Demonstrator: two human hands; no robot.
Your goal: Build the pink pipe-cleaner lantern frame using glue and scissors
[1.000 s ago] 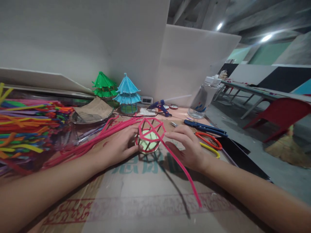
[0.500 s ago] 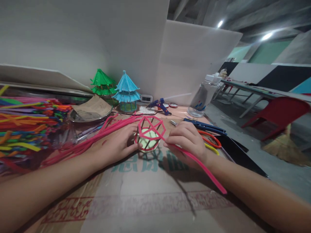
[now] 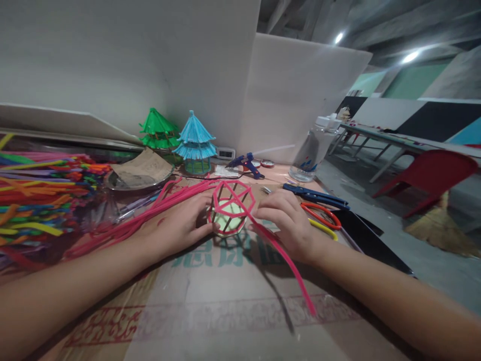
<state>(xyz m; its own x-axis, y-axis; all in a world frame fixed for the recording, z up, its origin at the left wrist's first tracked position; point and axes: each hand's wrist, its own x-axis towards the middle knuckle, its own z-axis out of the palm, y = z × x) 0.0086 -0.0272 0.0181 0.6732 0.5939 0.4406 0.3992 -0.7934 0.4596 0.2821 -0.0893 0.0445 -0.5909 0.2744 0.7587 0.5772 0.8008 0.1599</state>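
Here, blurred green Chinese characters (image 3: 233,254) cross the cardboard (image 3: 210,288) below the pink pipe-cleaner frame (image 3: 232,201) at picture centre, its left side held in the curled left hand (image 3: 184,220). The right hand (image 3: 287,220) is half-open at the frame's trailing strand (image 3: 288,259); whether it pinches it, I cannot tell. A blue pagoda model (image 3: 194,143) and a glue gun (image 3: 248,163) stand behind.

Single head-worn view. Sits above near side of desk (image 3: 277,174), facing forward and down; cardboard (image 3: 225,291) close in foreground, far edge mid-frame before pale boards (image 3: 300,90), room (image 3: 394,113) distant past right edge.
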